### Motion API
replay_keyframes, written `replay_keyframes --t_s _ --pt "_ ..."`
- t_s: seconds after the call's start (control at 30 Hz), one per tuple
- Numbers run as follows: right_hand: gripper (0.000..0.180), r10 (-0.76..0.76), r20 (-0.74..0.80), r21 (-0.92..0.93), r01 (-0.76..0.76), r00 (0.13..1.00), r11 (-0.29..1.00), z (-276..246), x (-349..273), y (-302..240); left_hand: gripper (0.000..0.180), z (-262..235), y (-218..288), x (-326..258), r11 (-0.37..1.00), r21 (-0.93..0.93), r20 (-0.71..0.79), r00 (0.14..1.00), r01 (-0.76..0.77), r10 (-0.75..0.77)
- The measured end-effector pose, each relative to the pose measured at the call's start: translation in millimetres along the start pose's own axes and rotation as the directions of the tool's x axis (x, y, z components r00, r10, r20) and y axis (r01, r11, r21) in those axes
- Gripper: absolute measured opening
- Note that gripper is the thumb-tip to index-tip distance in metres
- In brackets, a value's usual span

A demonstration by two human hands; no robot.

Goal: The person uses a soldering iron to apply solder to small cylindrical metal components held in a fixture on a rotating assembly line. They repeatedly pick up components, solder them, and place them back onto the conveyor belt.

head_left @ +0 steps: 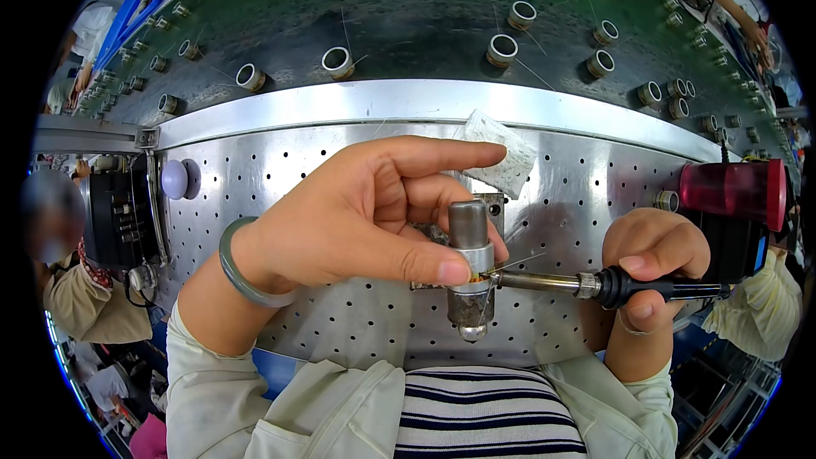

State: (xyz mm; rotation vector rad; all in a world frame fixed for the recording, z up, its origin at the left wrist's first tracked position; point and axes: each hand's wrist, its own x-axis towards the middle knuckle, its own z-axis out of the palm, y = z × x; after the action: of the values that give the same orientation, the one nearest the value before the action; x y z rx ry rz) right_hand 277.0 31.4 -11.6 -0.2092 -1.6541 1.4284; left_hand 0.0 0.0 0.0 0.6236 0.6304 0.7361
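Left hand: left hand at picture centre, thumb and fingers closed around a small metal cylinder; a grey-green bangle circles the wrist at 9 o'clock of the hand.
Right hand: right hand at 3 o'clock, clenched on the black grip of a soldering iron; its tip meets the cylinder's side beside the left thumb.
Cylinder: upright on a small fixture, just above the perforated steel plate.
Edges: the plate's bright rim curves along 12 o'clock; beyond it a green belt carries scattered metal rings.
Open room: bare plate from 9 to 11 o'clock; a white pad at 1 o'clock; a red cylinder crowds 3 o'clock.
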Motion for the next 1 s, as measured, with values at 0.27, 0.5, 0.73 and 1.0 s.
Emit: replay_keyframes --t_s 0.27,0.5,0.73,1.0 --pt "0.032 -0.018 0.012 0.004 0.018 1.0 1.0 0.3 -0.5 -0.2 0.079 6.3 -0.5 -1.4 0.998 0.054 -0.051 0.998 -0.036 0.038" --pt "0.031 -0.031 -0.056 0.009 0.031 0.998 0.999 4.1 -2.0 1.3 0.077 9.0 -1.1 -4.5 0.997 0.07 -0.08 0.996 -0.025 0.03" --pt "0.032 -0.036 -0.008 -0.019 0.035 0.999 0.999 0.7 -3.3 2.3 0.077 8.9 -2.0 -3.7 0.997 0.07 -0.069 0.997 -0.034 0.039" --pt "0.03 -0.048 -0.342 -0.106 0.013 0.938 0.994 15.5 -6.3 0.5 0.075 -11.9 -5.5 -2.5 0.998 -0.031 0.065 0.997 -0.048 0.049"
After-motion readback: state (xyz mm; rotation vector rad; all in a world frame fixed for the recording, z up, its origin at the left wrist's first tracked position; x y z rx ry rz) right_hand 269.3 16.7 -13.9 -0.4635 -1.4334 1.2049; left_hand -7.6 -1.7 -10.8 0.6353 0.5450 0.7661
